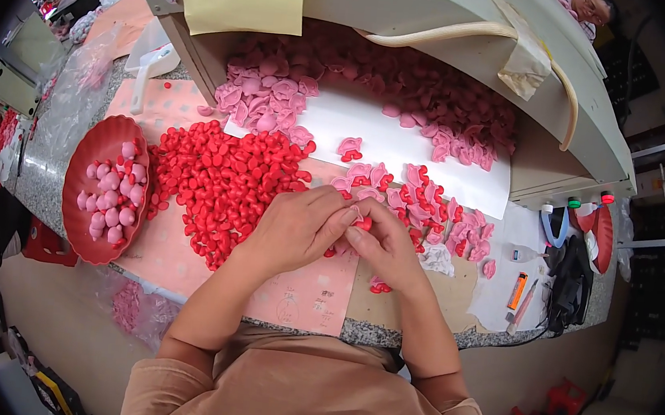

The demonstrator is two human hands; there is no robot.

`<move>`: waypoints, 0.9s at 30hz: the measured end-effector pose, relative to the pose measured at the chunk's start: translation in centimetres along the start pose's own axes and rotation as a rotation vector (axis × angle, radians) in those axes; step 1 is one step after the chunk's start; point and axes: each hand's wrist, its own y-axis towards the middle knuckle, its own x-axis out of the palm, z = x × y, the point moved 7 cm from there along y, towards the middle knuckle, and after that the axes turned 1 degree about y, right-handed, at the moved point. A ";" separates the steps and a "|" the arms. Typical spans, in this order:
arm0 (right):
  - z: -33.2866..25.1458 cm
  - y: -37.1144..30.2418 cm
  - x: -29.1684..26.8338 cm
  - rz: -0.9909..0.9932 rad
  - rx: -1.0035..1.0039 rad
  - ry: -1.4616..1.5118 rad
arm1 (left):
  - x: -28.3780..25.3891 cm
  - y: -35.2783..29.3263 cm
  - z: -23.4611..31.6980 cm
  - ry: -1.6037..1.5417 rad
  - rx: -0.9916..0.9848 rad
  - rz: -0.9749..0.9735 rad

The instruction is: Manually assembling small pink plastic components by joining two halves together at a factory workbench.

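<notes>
My left hand (296, 226) and my right hand (392, 252) meet over the front of the bench, fingers pinched together. Between their fingertips is a small pink-and-red plastic piece (362, 221), partly covered by the fingers. Left of my left hand spreads a big heap of small glossy red plastic pieces (227, 181). Past my right hand lie several pink shell-like pieces with red parts on them (429, 205). A single pink-and-red piece (379, 285) rests close under my right wrist.
A red scalloped dish (81, 159) with pink-and-red pieces stands at the left, near a white scoop (142, 89). Beneath a grey hood (448, 6) lie many loose pink pieces (279, 94). At the right are an orange tube (516, 291), a small bottle (522, 254) and dark cables (569, 286).
</notes>
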 end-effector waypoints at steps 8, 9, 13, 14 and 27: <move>-3.1 -0.9 1.1 -0.088 -0.065 -0.233 | -0.4 -0.6 1.8 -0.112 0.150 0.024; -3.6 -1.1 1.4 -0.084 -0.117 -0.273 | -0.6 -0.7 2.2 -0.116 0.171 0.025; -4.3 -1.4 1.8 -0.059 -0.253 -0.357 | -0.8 -1.0 3.0 -0.088 0.210 0.077; -4.0 -1.3 1.7 -0.041 -0.250 -0.368 | -0.8 -1.1 2.7 -0.044 0.152 0.012; -2.3 -0.6 1.1 -0.156 -0.207 -0.354 | 0.1 -0.9 1.6 -0.039 0.088 -0.044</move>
